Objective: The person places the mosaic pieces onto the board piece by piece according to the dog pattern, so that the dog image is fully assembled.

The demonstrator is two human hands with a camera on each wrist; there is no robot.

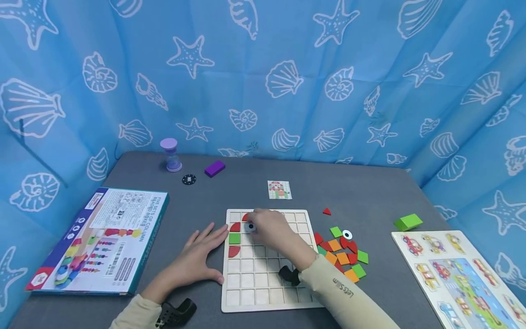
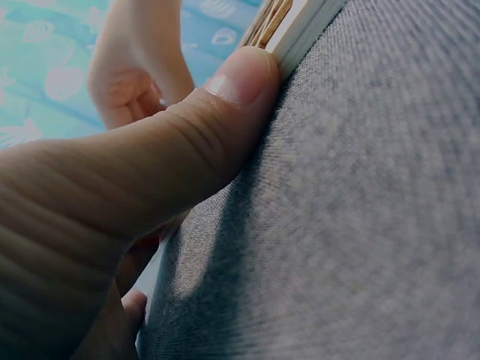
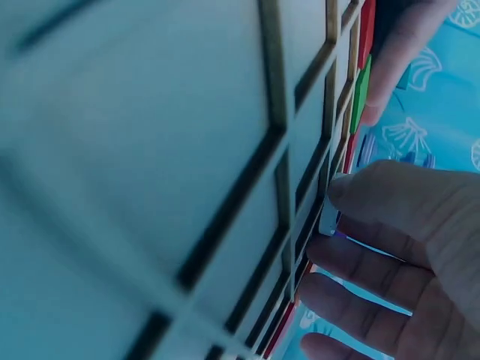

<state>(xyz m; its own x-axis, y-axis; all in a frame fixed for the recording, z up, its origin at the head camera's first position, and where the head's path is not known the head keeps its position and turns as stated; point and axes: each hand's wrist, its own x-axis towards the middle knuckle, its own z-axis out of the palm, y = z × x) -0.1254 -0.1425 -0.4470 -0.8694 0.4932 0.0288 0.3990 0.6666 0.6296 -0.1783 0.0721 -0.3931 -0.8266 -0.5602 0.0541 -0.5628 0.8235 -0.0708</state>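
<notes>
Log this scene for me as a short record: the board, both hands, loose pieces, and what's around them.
Board: gridded; a green square sits between red pieces in the left column
Left hand: fingers spread, thumb touching the board's left edge
Right hand: pinches a white tile with a black dot, at the board
Loose pieces: red, orange, green, right of board
Behind board: picture card
Far left: box
Back left: hourglass, black disc, purple block
Far right: green block, puzzle

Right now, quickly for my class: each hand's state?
Left hand: open, touching the edge of the pale wooden grid board.
Right hand: closed, pinching a round white piece with a dark centre.
</notes>
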